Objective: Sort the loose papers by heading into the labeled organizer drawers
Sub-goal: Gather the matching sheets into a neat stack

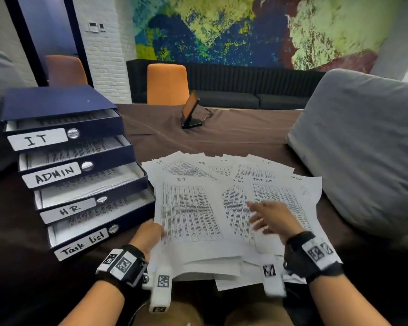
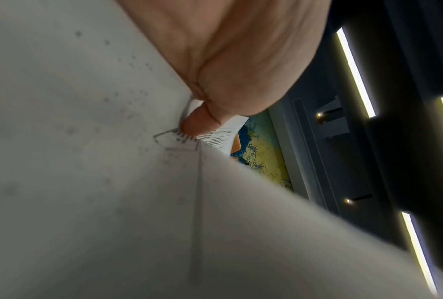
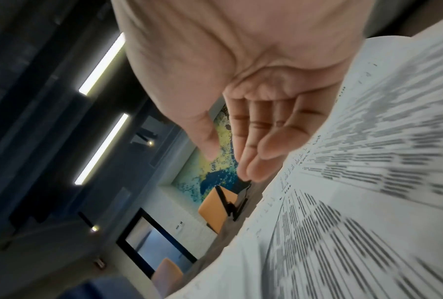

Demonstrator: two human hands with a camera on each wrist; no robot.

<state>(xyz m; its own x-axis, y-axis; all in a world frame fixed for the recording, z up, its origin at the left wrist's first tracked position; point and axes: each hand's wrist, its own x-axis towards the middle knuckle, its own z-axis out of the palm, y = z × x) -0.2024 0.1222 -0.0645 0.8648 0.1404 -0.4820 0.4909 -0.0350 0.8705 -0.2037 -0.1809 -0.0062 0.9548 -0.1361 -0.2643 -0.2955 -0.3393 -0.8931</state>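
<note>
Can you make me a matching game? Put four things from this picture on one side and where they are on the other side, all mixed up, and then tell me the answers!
Things
1. Dark blue cardboard drawer labelled IT
2. Dark blue cardboard drawer labelled Task List
3. White printed sheet headed IT
4. Small black stand-up screen

Places
A. far back on the brown cloth
B. bottom of the drawer organizer
C. pinched at its edge by the left hand
D. top of the drawer organizer

Pairs: 1-D, 2-B, 3-C, 4-A
</note>
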